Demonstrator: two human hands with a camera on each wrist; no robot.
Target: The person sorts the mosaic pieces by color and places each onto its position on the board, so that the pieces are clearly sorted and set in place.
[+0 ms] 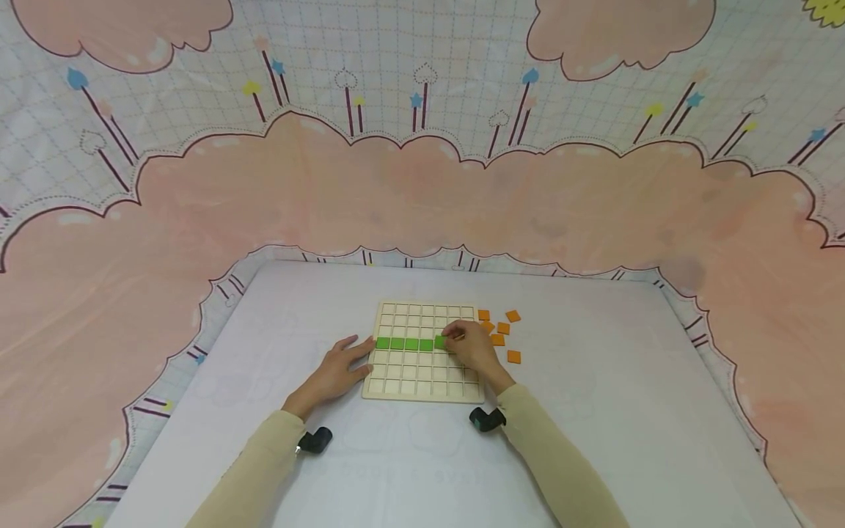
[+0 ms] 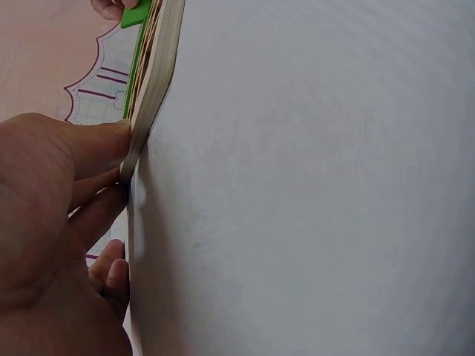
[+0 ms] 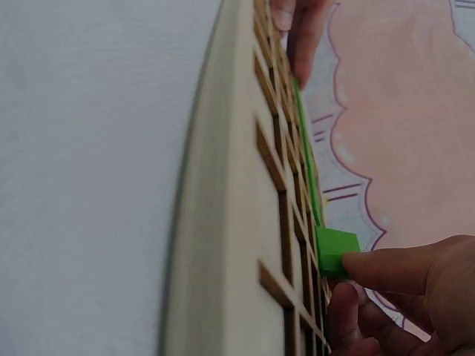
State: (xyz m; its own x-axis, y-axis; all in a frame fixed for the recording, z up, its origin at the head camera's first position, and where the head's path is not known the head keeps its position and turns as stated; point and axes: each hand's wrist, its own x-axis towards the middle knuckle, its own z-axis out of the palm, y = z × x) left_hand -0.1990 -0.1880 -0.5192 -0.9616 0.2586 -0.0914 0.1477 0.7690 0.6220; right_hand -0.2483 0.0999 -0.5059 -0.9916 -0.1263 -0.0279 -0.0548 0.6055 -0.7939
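A pale wooden grid board [image 1: 414, 400] lies flat on the white table. Across its middle row sit several green square tiles [image 1: 397, 343], starting from the left edge. My right hand [image 1: 472, 348] pinches another green tile [image 3: 335, 248] between thumb and fingers, at the right end of that row; in the right wrist view the tile stands tilted against the grid. My left hand [image 1: 337, 372] rests against the board's left side, its fairly straight fingers and thumb touching the edge. In the left wrist view the thumb [image 2: 104, 148] presses at the board's rim.
Several loose orange square tiles [image 1: 513, 357] lie on the table just right of the board, some partly behind my right hand. The white tabletop [image 1: 627, 411] reaches back to a patterned pink and white cloth [image 1: 409, 198]. Both wrists carry black devices [image 1: 487, 419].
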